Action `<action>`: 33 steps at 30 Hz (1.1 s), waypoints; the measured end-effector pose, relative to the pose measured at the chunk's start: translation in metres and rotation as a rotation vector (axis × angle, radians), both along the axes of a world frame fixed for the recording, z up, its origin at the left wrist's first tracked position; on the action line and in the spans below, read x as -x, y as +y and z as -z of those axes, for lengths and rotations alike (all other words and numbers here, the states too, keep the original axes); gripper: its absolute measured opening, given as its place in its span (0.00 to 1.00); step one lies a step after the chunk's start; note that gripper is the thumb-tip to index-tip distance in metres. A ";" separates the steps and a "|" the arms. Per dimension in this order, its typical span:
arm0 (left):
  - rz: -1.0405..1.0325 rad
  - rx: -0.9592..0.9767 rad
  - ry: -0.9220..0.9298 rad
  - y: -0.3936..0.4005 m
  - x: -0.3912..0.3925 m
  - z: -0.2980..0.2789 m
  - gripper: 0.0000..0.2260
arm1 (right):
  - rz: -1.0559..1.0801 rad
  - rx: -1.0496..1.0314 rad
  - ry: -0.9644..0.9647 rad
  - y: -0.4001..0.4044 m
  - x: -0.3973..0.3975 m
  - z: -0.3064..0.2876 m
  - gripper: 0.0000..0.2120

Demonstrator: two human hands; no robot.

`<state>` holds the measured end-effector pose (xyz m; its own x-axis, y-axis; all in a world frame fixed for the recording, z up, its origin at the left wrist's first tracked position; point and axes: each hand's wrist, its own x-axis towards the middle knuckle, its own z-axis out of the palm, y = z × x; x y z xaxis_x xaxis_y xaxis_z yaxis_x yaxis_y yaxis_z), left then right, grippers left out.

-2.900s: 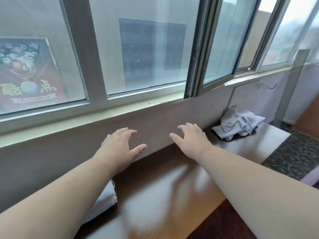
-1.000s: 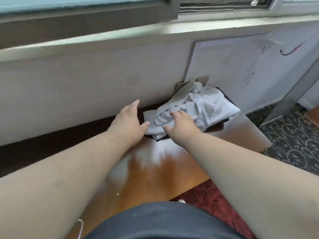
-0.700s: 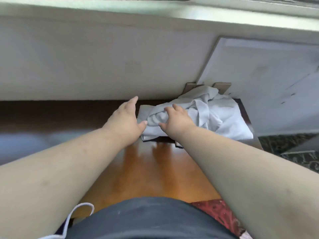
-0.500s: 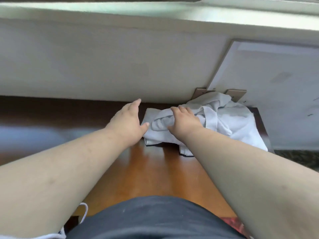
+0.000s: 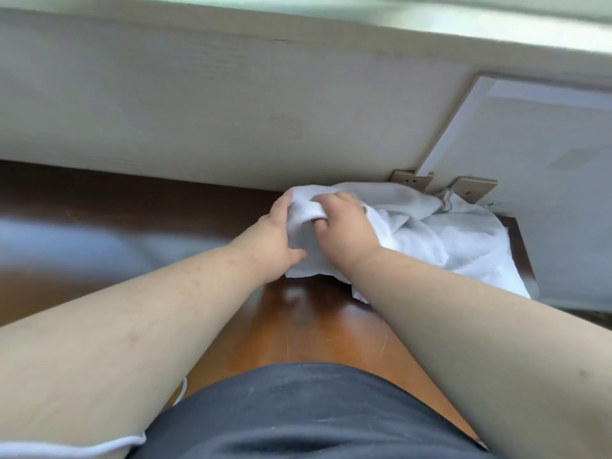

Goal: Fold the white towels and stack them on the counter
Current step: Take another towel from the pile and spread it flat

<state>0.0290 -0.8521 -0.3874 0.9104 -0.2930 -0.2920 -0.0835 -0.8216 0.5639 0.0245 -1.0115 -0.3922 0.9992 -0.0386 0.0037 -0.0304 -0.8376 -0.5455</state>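
Both hands gripping a crumpled white towel at the back of a wooden table.

The pale wall (image 5: 205, 104) fills the top of the view, and the glossy brown table (image 5: 308, 329) runs along its foot. The towel (image 5: 440, 240) lies bunched at the table's far right, against the wall, just below two tan wall plates (image 5: 470, 188). The left hand (image 5: 276, 241) curls round the towel's left end; the right hand (image 5: 344, 226) clutches a fold just beside it, fingers closed in the cloth.
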 end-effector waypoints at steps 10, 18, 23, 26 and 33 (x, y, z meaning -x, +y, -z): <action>-0.670 1.039 0.258 0.042 -0.001 -0.061 0.08 | -0.103 -0.452 -0.190 0.101 0.014 -0.067 0.05; -0.594 0.785 0.002 0.156 0.022 -0.089 0.08 | -0.151 -0.342 -0.054 0.165 0.022 -0.047 0.29; -0.455 0.623 -0.052 0.234 0.039 -0.103 0.05 | -0.271 -0.106 -0.012 0.227 0.017 -0.037 0.18; -0.514 0.592 -0.069 0.296 0.050 -0.102 0.07 | -0.274 0.028 -0.060 0.276 0.017 -0.033 0.18; -0.510 0.463 -0.149 0.454 0.048 -0.107 0.08 | -0.160 -0.056 -0.103 0.398 0.024 -0.018 0.04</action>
